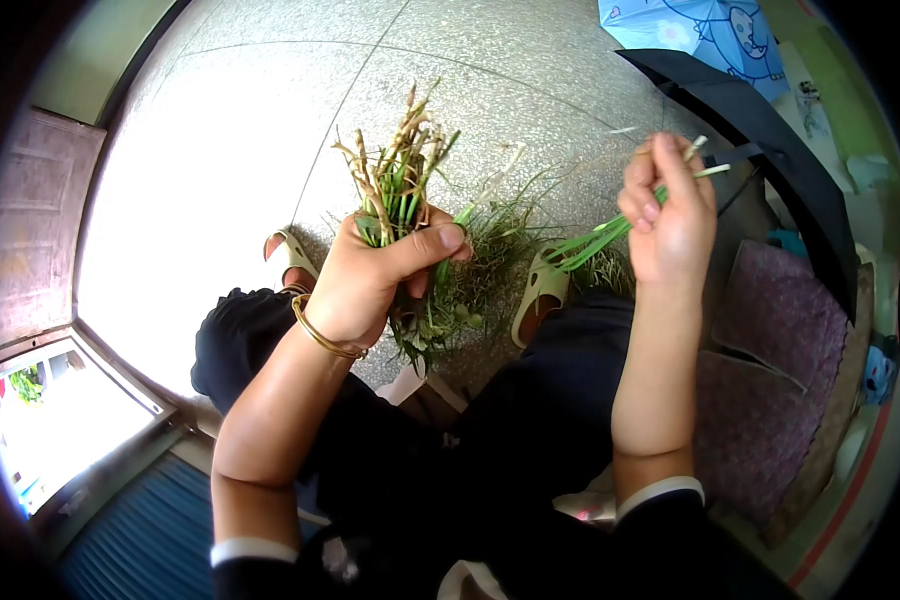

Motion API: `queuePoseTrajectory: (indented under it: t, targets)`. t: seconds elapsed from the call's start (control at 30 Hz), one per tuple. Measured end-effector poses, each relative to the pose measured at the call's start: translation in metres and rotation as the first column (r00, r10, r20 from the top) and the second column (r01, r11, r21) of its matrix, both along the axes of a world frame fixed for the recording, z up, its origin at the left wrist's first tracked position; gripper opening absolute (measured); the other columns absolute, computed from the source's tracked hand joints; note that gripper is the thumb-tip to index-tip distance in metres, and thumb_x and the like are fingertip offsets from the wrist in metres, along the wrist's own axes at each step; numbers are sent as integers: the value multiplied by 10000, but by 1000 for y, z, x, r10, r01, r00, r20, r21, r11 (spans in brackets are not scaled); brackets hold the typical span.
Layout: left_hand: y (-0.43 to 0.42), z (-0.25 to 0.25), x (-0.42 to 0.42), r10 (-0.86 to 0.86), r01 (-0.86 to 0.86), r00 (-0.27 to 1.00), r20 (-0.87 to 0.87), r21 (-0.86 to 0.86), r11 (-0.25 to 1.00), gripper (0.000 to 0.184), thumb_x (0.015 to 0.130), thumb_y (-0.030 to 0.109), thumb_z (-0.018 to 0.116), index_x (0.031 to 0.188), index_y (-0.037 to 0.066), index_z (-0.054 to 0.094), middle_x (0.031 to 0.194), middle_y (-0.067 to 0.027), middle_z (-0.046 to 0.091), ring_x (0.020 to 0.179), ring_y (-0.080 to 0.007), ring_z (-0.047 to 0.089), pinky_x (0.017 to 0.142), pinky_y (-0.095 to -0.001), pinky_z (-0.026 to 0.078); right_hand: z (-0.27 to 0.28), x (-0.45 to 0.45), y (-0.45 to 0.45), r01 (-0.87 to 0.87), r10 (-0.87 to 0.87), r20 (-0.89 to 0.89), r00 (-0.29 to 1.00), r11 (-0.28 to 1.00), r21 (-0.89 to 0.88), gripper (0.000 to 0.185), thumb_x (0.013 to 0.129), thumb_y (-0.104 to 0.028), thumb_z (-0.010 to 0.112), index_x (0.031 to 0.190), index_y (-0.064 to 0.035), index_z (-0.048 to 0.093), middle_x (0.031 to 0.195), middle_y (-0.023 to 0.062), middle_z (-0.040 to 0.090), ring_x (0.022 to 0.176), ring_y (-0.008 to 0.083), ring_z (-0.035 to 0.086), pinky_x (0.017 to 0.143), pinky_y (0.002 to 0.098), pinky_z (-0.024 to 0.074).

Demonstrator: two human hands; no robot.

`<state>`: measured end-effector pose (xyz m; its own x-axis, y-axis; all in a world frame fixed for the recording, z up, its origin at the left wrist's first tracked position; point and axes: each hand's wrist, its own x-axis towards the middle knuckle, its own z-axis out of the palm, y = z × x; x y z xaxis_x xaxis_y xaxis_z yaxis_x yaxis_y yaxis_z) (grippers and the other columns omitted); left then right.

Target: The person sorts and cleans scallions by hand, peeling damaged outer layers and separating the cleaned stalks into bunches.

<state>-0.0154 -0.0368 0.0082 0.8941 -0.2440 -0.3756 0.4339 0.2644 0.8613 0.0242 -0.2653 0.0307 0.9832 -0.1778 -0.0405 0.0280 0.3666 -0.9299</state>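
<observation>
My left hand is closed around a thick bunch of leafy green stems. Their brownish, root-like ends point up, and the leaves hang below my fist. A few thin green stalks with white ends are pinched in the fingers of my right hand. The white ends stick out past my fingertips and the green part trails to the left. Between my feet, a loose heap of green plants lies on the floor, partly hidden behind my left hand.
Speckled floor stretches ahead. On the right stand an open black umbrella, a blue patterned umbrella and a purple patterned cushion. My feet wear pale clogs. A wooden door is at the left.
</observation>
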Motion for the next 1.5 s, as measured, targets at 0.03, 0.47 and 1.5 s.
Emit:
queuePoseTrajectory:
  t: [0.03, 0.47, 1.5]
  targets:
    - [0, 1, 1, -3, 3, 1000, 1, 0, 1000, 119, 758, 127, 650, 787, 25, 596, 653, -24, 585, 471, -57, 452, 437, -183, 345, 0, 0, -4, 3, -3, 1, 1000, 1000, 0, 163, 887, -156, 476, 751, -75, 514, 595, -8, 447, 429, 22, 295, 372, 168, 200]
    - [-4, 4, -2, -110, 92, 988, -107, -157, 983, 161, 783, 154, 612, 863, 21, 568, 683, -16, 566, 556, -75, 521, 438, -169, 359, -16, -25, 45, -496, 531, 20, 847, 804, -328, 78, 793, -36, 603, 843, 19, 582, 734, 12, 560, 692, 60, 501, 626, 212, 416]
    - [-1, 6, -5, -52, 51, 998, -36, -29, 998, 105, 735, 80, 641, 799, 26, 578, 637, -19, 571, 508, -68, 512, 423, -179, 356, -5, -26, 37, -563, 588, -125, 800, 660, -498, 74, 817, -72, 570, 798, -9, 603, 615, 7, 544, 561, 56, 480, 512, 202, 377]
